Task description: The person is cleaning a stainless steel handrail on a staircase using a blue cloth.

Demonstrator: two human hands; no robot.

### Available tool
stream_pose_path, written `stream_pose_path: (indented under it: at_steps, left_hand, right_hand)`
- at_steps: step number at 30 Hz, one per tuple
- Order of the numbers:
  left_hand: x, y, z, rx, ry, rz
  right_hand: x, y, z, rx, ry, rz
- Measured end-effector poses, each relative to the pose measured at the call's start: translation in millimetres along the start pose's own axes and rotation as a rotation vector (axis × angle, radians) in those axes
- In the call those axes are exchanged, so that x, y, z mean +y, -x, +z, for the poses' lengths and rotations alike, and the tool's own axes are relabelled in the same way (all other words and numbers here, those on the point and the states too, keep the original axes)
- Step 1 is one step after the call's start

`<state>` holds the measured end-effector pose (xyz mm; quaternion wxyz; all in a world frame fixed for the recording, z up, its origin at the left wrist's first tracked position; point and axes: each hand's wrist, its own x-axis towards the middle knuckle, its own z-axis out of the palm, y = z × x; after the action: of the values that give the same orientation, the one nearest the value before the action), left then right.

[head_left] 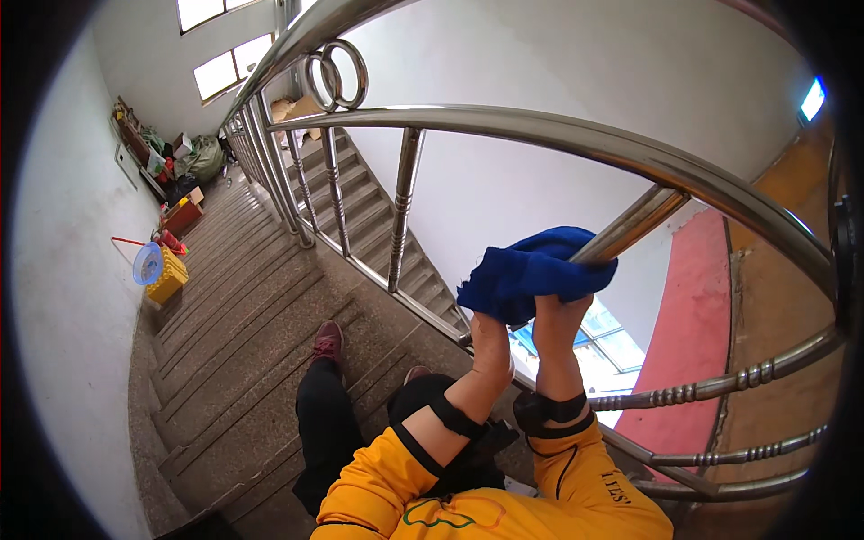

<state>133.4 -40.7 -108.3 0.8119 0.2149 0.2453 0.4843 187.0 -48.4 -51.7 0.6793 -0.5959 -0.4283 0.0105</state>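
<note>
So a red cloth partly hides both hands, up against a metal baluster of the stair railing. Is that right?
Not quite: the head view shows that the cloth is blue, not red. It does partly hide the left hand and the right hand, up against a metal baluster of the stair railing.

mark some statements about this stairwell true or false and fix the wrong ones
1. The left hand and right hand meet the same dark-blue fabric cloth. True.
2. That cloth touches a straight, shiny metal baluster. True.
3. The long curved rail is brown wood. False: the rail is shiny metal.
4. The orange-yellow fabric sleeves have black edging. True.
5. The round, pale-blue object lies beside the right hand. False: the object is near the left wall.
</note>
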Motion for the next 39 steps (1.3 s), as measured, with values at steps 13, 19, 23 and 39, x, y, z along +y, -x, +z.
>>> stream_pose_path:
  at_steps: [13, 19, 23, 39]
  left_hand:
    - [-9.1, -2.4, -8.5, -0.018, -0.014, -0.039]
    - [-0.4, -6.7, -4.6, 0.018, -0.06, -0.04]
    - [-2.9, -0.9, 4.5, 0.069, -0.008, 0.077]
    - [-2.8, -4.5, 1.5, 0.116, 0.043, 0.109]
  right_hand:
    - [0.8, 8.1, -2.4, -0.031, -0.038, 0.077]
    - [-18.7, -3.9, -0.3, 0.008, -0.008, -0.16]
    - [14.5, 1.2, -6.9, -0.099, 0.01, -0.023]
    - [5.5, 12.2, -3.2, -0.034, 0.039, -0.011]
